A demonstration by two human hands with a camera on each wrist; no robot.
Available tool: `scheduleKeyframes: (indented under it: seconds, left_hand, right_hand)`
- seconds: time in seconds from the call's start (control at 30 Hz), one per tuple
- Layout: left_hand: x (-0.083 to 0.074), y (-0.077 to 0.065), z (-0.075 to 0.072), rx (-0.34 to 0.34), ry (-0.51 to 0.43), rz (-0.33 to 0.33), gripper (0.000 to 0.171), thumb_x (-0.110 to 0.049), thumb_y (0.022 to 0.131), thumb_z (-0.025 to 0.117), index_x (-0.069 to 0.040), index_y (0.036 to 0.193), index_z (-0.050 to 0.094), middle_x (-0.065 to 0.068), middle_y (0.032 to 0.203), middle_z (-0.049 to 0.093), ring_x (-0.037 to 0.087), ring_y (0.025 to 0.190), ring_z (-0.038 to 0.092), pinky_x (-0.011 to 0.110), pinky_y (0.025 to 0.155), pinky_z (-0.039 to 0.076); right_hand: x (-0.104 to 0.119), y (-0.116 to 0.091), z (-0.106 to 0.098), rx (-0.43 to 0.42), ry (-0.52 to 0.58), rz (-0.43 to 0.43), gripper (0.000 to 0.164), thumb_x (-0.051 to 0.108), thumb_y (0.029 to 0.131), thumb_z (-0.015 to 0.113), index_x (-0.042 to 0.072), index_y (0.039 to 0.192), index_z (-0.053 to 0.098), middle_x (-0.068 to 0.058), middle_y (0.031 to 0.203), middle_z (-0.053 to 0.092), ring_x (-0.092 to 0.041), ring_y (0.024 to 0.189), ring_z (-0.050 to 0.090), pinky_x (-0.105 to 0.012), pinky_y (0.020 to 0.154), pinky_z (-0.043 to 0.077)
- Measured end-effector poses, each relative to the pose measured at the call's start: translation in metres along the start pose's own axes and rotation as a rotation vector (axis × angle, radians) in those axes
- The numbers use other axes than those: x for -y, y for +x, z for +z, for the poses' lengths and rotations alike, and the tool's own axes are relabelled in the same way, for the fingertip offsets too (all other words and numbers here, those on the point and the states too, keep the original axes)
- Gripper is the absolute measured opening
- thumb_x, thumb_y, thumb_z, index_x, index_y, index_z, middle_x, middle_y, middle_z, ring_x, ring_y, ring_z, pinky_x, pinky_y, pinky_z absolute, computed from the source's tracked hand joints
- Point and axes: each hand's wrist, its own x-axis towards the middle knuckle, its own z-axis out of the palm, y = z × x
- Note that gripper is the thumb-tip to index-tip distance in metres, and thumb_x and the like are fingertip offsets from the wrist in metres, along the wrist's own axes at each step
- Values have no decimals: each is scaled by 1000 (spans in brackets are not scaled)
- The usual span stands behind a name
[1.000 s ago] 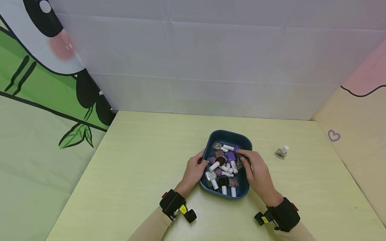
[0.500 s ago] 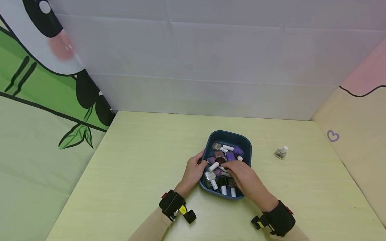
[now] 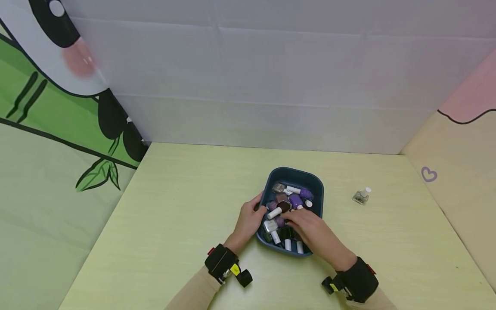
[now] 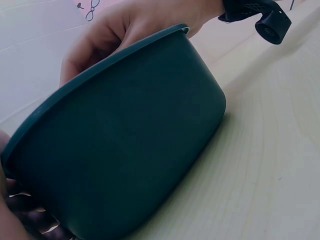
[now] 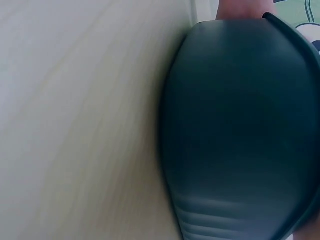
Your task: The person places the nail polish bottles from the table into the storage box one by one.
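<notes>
A dark blue plastic basin (image 3: 288,173) stands on the table, holding a jumble of small nail polish bottles with white caps. Purple bottles (image 3: 296,201), a dark red bottle (image 3: 284,207) and a green-black bottle (image 3: 286,233) show among them. My left hand (image 3: 249,220) grips the basin's left rim, thumb on the edge and fingers along the outside. Over the near right side reaches my right hand (image 3: 310,232), its bent fingers down among the middle bottles. Its fingertips are partly hidden, so I cannot tell whether they pinch a bottle. Both wrist views show mainly the basin's outer wall (image 4: 125,125).
One clear nail polish bottle (image 3: 361,197) with a white cap lies on the pale wooden table (image 3: 193,185), right of the basin. A pale grey backdrop (image 3: 248,77) rises behind the table, with printed panels at left and right.
My right hand has moved from the basin's right side leftward and nearer, into the middle bottles, and shifted slightly there. A white cap shows at the right where it was. My left hand has kept its grip.
</notes>
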Motion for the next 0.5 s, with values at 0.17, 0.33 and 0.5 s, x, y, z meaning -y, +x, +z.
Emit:
scheduleKeyframes:
  seconds: [0.17,0.33,0.5]
  left_hand:
    - [-1,0,-1,4,3,-3,51,-4,98,53,-2,149,53,18,145,58,31,135,56,50,111,45]
    - [0,0,-1,-5,8,-9,52,-4,96,53,-3,148,55,18,142,62,29,132,58,48,108,47]
    - [0,1,0,-5,3,-14,53,-4,95,53,-3,148,55,18,141,62,28,133,57,46,108,47]
  right_hand:
    - [-1,1,0,52,-14,-20,30,7,97,69,13,127,69,3,120,70,-15,112,66,-41,105,51]
    - [-2,2,1,54,-21,-38,29,8,97,70,14,125,70,3,118,71,-13,108,66,-40,100,53]
    - [-2,2,3,43,-30,-42,30,8,95,73,13,124,70,3,115,71,-13,106,66,-39,97,54]
